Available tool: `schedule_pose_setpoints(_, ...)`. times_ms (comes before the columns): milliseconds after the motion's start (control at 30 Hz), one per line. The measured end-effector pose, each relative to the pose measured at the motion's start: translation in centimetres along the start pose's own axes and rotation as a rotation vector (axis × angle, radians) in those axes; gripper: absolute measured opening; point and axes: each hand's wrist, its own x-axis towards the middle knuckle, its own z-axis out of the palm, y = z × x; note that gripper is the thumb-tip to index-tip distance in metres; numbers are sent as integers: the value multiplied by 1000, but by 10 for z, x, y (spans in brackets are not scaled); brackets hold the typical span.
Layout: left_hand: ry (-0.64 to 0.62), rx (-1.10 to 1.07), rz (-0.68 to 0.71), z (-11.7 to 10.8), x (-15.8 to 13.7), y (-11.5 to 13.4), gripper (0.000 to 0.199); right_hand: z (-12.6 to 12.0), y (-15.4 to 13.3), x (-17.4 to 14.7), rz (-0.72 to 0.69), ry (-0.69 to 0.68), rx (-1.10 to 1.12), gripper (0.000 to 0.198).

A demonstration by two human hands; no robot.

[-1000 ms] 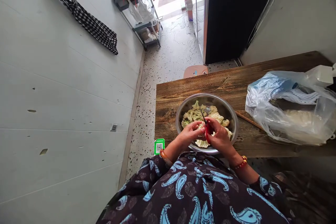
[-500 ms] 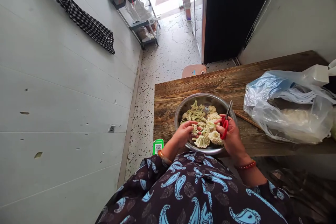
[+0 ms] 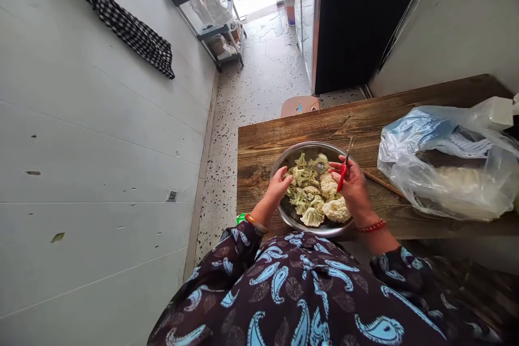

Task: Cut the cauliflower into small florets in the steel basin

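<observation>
Knobbly cream cauliflower piece (image 3: pixel 336 210): in round steel bowl (image 3: pixel 288 217), bodyward of the right fingers, farther from the left.
Left hand (image 3: pixel 279 184): fingers parted, apparently empty.
Right hand (image 3: pixel 352 186): fingers round red-handled metal scissors (image 3: pixel 343 174), blades pointing away.

Cauliflower pieces (image 3: pixel 336 209) lie in a bowl (image 3: pixel 288 215) by the near edge of the worktop (image 3: pixel 259 151), toward its left end, with a card (image 3: pixel 242 218) at the near left corner, a bag (image 3: pixel 409 167) toward the right end, and a stick (image 3: pixel 383 183) between bowl and bag.

Scissor blades (image 3: pixel 348 150) — blurred, green card (image 3: pixel 242 218) — mostly hidden, checked cloth (image 3: pixel 121 22) cut off
</observation>
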Motion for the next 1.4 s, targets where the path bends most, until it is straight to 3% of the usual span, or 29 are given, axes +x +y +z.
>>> schedule_pose_setpoints(167, -126, 293, 79, 5, 3, -28, 19, -34, 16, -21, 93, 120, 13, 54)
schedule_pose_setpoints(267, -197, 437, 153, 12, -1, -36, 24, -47, 22, -38, 151, 159, 3, 54)
schedule_pose_setpoints(400, -362, 876, 298, 26, -3, -38, 30, -49, 25, -53, 203, 174, -17, 56)
schedule_pose_setpoints(500, -352, 992, 258, 36, -3, -39, 27, -45, 26, -58, 209, 161, -41, 58)
schedule_pose_setpoints(633, -257, 884, 164, 34, -1, -43, 19, -44, 28, -61, 192, 146, -49, 58)
schedule_pose_setpoints(900, -254, 566, 105, -4, -5, -51, 19, -54, 28, -63, 250, 187, 37, 58)
schedule_pose_setpoints(1033, -252, 49, -78, -14, -11, -36, 40, -52, 30, -64, 253, 166, 21, 55)
schedule_pose_setpoints(1133, -265, -300, -219, -13, -17, -18, 44, -46, 30, -65, 243, 139, -4, 54)
schedule_pose_setpoints(1300, -327, -402, -234, 0, -22, 1, 42, -34, 25, -65, 244, 90, -11, 54)
schedule_pose_setpoints(1400, -257, -324, -187, 8, -15, 5, 35, -33, 25, -66, 264, 87, -8, 58)
